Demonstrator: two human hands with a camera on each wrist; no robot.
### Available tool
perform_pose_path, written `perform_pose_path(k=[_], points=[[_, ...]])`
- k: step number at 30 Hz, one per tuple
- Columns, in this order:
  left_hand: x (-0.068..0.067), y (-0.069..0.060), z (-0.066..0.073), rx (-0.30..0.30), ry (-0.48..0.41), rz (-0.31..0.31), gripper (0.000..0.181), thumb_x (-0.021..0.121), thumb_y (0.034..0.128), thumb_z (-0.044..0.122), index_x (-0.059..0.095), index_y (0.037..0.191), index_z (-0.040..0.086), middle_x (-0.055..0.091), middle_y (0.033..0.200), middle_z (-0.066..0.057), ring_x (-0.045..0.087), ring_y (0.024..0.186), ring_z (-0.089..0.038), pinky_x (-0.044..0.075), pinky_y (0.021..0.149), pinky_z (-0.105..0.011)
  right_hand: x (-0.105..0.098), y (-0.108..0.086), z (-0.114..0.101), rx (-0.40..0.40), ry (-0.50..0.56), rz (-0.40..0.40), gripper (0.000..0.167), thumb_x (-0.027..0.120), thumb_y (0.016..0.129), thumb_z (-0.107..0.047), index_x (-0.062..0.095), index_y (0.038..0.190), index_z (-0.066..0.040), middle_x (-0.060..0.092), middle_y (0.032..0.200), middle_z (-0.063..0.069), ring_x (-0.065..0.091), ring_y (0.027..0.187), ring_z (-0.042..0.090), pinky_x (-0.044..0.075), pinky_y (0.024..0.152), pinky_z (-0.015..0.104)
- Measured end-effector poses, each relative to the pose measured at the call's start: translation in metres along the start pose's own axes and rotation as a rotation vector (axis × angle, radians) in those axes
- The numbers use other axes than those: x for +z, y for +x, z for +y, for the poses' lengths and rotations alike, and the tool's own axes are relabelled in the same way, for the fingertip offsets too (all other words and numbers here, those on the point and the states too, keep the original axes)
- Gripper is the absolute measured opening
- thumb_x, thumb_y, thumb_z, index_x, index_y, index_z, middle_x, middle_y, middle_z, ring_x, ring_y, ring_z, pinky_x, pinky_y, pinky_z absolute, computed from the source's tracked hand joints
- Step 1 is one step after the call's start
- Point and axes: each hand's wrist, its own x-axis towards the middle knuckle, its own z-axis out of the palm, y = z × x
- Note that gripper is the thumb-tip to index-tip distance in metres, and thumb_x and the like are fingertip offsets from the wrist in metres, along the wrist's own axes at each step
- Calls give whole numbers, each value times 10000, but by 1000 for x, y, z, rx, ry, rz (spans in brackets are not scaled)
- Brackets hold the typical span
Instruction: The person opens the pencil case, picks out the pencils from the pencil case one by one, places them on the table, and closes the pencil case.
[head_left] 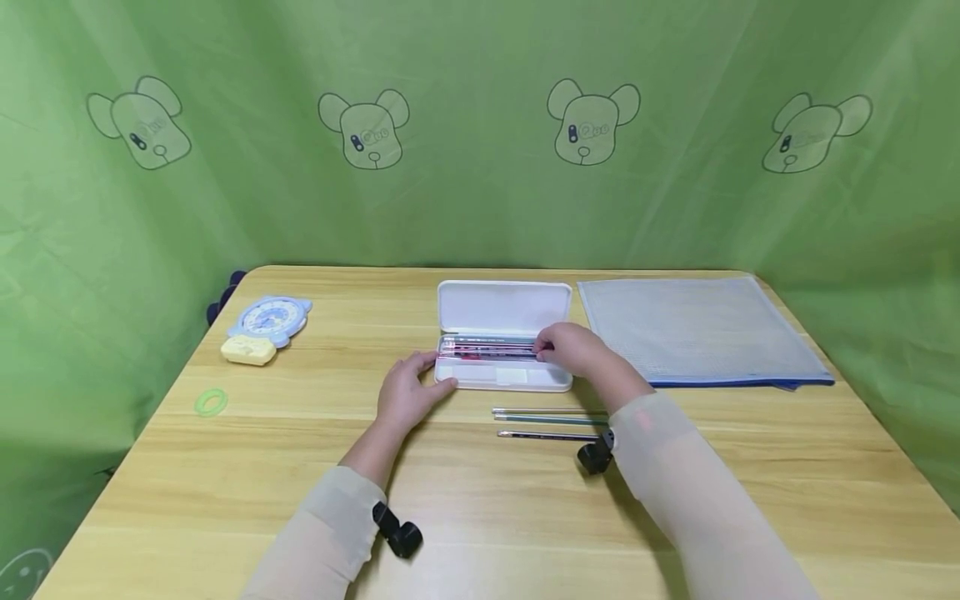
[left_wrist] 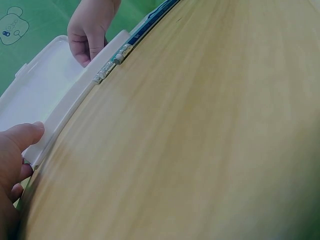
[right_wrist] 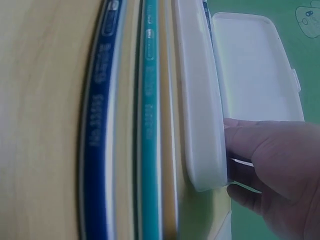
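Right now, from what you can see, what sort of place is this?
Probably an indoor desk area screened off with fabric: a green curtain printed with cartoon heads hangs behind a wooden table, where an open white pencil case and loose pencils lie.

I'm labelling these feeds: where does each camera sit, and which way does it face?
Head: worn on the head, facing forward and down over the table; left hand, right hand and sleeves show.
Left wrist: on that wrist, facing across the table, pencil case at upper left; both hands show.
Right wrist: on that wrist, facing past loose pencils to the case; only the right hand shows.
Both wrist views share the case and right hand.
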Motion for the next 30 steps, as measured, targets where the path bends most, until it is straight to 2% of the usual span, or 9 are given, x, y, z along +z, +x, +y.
perform_pose_path(k=[7, 16, 24, 30], points=[[1, -1, 0, 6, 1, 2, 608, 770, 815, 346, 597, 1314, 44, 623, 1345, -119, 453, 1389, -320, 214, 1252, -439, -5, -12, 2, -34, 82, 55, 160, 638, 939, -151, 708, 1033, -41, 714, 1030, 109, 634, 989, 261, 514, 974, 463], [-1, -1, 0, -1, 9, -3, 630, 768, 817, 359, 582, 1331, 45, 609, 1364, -126, 469, 1375, -321, 208, 1255, -429, -14, -36, 13, -83, 136, 112, 140, 623, 942, -113, 715, 1009, -33, 717, 984, 105, 620, 895, 212, 536, 877, 437], [-1, -1, 0, -13, 16, -12, 629, 756, 831, 361, 570, 1347, 54, 593, 1384, -125, 430, 1405, -325, 201, 1258, -428, -15, -65, 25, -91, 174, 151, 134, 621, 935, -103, 716, 1000, -35, 702, 961, 96, 603, 889, 203, 531, 827, 404], [-1, -1, 1, -15, 16, -15, 623, 754, 835, 369, 574, 1343, 58, 611, 1369, -111, 499, 1350, -306, 212, 1256, -419, -13, -92, 31, -105, 184, 160, 121, 640, 926, -108, 715, 1003, -53, 686, 940, 56, 588, 856, 153, 521, 765, 304]])
